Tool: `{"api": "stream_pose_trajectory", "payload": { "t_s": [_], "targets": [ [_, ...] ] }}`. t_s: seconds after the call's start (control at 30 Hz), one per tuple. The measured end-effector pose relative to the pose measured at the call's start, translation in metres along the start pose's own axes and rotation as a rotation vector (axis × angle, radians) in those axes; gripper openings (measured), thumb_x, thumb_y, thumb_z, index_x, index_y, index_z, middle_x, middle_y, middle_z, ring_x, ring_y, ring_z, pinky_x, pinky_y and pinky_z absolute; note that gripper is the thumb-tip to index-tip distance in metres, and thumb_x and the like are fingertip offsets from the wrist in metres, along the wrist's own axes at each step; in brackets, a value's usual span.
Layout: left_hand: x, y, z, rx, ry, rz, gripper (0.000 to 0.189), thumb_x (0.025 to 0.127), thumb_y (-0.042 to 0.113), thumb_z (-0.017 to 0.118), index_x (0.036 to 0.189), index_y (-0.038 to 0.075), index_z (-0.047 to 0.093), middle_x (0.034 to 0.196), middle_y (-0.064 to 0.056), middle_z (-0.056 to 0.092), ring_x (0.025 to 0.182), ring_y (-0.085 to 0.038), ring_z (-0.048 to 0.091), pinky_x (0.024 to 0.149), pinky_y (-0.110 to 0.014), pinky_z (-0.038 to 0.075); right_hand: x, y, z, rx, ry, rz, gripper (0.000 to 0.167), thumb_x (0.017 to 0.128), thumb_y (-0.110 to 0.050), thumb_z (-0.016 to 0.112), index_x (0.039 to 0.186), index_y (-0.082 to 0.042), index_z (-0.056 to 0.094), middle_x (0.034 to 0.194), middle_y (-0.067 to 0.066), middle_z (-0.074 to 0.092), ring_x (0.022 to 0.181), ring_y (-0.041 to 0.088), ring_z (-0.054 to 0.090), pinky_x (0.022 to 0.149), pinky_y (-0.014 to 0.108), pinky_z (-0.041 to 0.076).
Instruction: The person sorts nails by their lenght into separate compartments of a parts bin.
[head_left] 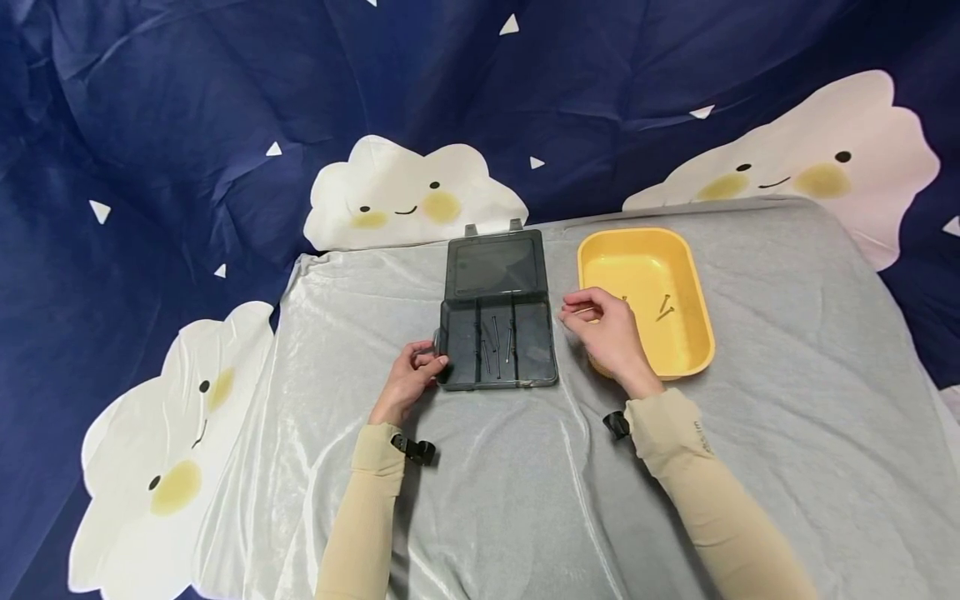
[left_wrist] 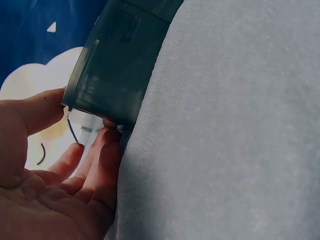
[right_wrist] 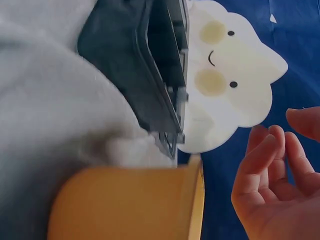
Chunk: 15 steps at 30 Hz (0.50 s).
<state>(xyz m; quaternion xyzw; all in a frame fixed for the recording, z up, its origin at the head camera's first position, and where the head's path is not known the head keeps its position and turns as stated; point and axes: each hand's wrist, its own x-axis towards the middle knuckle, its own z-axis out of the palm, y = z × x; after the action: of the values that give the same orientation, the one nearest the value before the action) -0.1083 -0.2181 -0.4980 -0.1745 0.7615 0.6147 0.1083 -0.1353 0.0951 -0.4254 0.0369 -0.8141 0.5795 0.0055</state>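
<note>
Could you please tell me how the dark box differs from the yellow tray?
The dark box is divided into compartments, while the yellow tray is one undivided space. The dark box has an attached lid, standing open; the yellow tray shows no lid. The dark box has fairly square corners, the yellow tray broadly rounded ones. Both rest on the grey cloth and hold screws.

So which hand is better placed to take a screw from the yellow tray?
Probably the right hand: it's by the yellow tray, near the screws, while the left hand grips the dark box.
</note>
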Motion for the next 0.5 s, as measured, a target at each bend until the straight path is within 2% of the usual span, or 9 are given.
{"api": "stream_pose_trajectory", "payload": {
  "t_s": [0.37, 0.5],
  "targets": [
    [0.000, -0.001, -0.001, -0.005, 0.000, -0.002, 0.048, 0.090, 0.013, 0.068, 0.132, 0.004, 0.045, 0.091, 0.002, 0.062, 0.074, -0.010, 0.055, 0.066, -0.024, 0.046, -0.002, 0.010, -0.038, -0.100, 0.072, -0.007, 0.023, 0.088, -0.015, 0.067, 0.107, -0.002, 0.067, 0.096, 0.013, 0.069, 0.075, 0.002, 0.059, 0.066, 0.012, 0.045],
    [-0.002, 0.000, -0.002, -0.002, -0.006, -0.003, 0.048, 0.091, 0.014, 0.067, 0.132, 0.005, 0.045, 0.092, 0.002, 0.063, 0.076, -0.010, 0.055, 0.066, -0.024, 0.046, -0.007, 0.013, -0.055, -0.127, 0.116, -0.011, 0.022, 0.087, -0.016, 0.069, 0.104, -0.002, 0.067, 0.089, 0.001, 0.068, 0.074, -0.001, 0.058, 0.066, 0.011, 0.044]
  ]
}}
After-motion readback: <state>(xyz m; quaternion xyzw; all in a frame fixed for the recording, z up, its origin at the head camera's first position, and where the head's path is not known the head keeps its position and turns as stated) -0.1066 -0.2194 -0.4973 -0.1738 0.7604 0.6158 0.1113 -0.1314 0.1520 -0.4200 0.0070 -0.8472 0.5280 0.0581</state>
